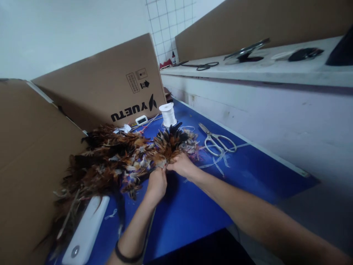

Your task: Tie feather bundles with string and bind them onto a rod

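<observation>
Both my hands meet at the base of a bunch of brown and black feathers [168, 141] over the blue table. My left hand [157, 183] is closed, its fingertips pinching the pale lower end of the bunch. From the other side my right hand [180, 165] pinches the same end, close to the left fingertips. To the left lies a large heap of loose feathers [102, 158] in brown, black and grey. Behind the bunch stands a spool of white ribbon [168, 115]. Silver scissors [217, 139] lie to the right, with strands of pale ribbon [220, 161] beside them.
Cardboard boxes [104, 84] wall off the back and left. A white oblong device [86, 232] lies at the front left, near a small white digital display [141, 120] farther back. On the right, a white ledge [248, 73] carries black scissors [204, 66] and other items.
</observation>
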Available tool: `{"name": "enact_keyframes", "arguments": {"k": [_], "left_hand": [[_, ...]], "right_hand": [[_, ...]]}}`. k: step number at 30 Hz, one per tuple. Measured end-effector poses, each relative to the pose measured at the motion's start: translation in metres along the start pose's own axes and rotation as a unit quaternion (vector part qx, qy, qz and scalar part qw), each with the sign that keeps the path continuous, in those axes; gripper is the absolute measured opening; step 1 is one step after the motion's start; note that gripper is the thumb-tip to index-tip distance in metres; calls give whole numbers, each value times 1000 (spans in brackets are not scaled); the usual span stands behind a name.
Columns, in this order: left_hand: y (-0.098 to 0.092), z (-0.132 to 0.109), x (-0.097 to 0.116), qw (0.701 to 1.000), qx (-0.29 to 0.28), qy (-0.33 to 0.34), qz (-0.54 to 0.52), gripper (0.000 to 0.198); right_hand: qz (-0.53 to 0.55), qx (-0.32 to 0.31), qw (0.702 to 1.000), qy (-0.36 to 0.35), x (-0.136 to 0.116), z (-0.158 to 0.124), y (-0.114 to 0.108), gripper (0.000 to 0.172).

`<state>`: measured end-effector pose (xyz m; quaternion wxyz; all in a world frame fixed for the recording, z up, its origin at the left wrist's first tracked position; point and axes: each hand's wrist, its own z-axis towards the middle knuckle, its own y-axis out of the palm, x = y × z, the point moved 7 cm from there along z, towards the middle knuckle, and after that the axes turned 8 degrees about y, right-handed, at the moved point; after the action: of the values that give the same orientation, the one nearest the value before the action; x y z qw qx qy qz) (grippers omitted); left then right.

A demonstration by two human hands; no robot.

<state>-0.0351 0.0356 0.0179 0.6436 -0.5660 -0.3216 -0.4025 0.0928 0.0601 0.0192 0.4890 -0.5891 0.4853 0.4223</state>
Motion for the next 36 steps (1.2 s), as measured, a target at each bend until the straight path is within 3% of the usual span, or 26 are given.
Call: {"name": "enact_keyframes", "arguments": {"k": [5, 9, 12, 17, 21, 25, 28, 33, 36], "left_hand": [[4, -4, 22, 988, 40, 64, 135, 14], [9, -6, 37, 965, 76, 67, 242, 15], [13, -8, 46, 955, 115, 76, 264, 12], [19, -13, 57, 956, 137, 104, 239, 7], [18, -14, 72, 959, 112, 126, 228, 10], [13, -11, 92, 944, 87, 157, 278, 11], [7, -6, 99, 944, 88, 170, 267, 18], [6, 10, 80, 992, 18, 71, 106, 13], [10, 18, 72, 999, -21, 38, 15, 13]], "right_hand": [[73, 15, 997, 2, 1, 3, -2, 8], [159, -31, 986, 43, -2, -4, -2, 10], [200, -58, 976, 66, -6, -10, -4, 12], [266, -9, 963, 42, -13, -12, -13, 16], [355, 4, 934, -39, -24, -14, -20, 21], [355, -3, 935, 3, -20, -13, -18, 13], [348, -14, 937, 20, -17, -12, -15, 24], [353, -33, 935, -11, -20, -10, -13, 23], [362, -30, 932, -13, -20, -9, -13, 23]]}}
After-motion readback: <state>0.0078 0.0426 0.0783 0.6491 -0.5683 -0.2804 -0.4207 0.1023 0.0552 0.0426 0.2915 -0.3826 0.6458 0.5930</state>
